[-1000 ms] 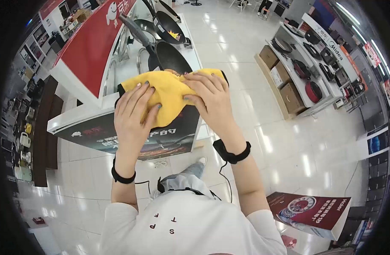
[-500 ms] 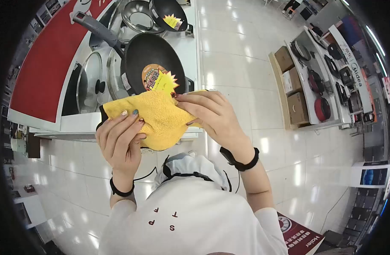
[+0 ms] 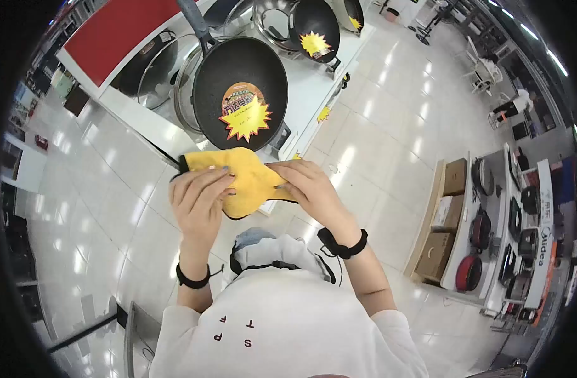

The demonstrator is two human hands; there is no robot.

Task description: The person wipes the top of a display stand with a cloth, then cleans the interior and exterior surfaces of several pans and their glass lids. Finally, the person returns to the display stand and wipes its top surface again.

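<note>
Both hands hold a yellow cloth (image 3: 245, 176) with a dark edge, folded between them in front of my chest. My left hand (image 3: 199, 200) grips its left side with fingers curled over the top. My right hand (image 3: 304, 186) pinches the right side. Just beyond the cloth a large black wok (image 3: 238, 88) with a long handle and a yellow starburst label stands on a white display counter (image 3: 307, 94).
More pans (image 3: 313, 25) and glass lids (image 3: 155, 63) sit further along the counter, beside a red panel (image 3: 121, 28). To the right, across the shiny tiled floor, a shelf (image 3: 490, 220) carries cardboard boxes and red and black cookware. A metal frame (image 3: 128, 334) stands at lower left.
The view has swung so the wok counter now runs to the upper left. The cloth has come lower and closer to my chest, folded smaller, with both hands still on it.
</note>
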